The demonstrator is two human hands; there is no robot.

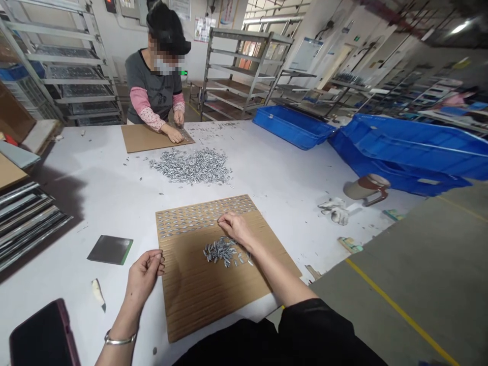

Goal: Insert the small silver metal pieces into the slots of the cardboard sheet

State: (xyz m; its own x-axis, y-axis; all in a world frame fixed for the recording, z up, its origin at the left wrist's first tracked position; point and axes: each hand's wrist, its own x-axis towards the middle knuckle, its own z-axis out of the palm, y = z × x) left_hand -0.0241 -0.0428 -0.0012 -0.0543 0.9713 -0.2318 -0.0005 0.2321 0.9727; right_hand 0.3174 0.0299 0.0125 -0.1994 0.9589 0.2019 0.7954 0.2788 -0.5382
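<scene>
A corrugated cardboard sheet (213,300) lies in front of me. Rows of small grey leaf-shaped metal pieces (190,217) cover its far part, and a loose heap of the same pieces (221,251) rests near its middle. My right hand (237,229) reaches over the heap, with thumb and forefinger pinched at the edge of the rows; whatever is between the fingertips is hidden. At the sheet's left edge, my left hand (145,272) is closed, thumb against curled fingers. What it holds, if anything, I cannot make out.
A large pile of metal pieces (192,166) lies beyond the sheet. Across the white table (282,178), a co-worker (154,86) bends over another cardboard (143,138). Blue bins (293,127), a mug (366,188) and gloves (335,211) stand right; a dark plate (110,249), knife (98,294) and phone (41,335) lie left.
</scene>
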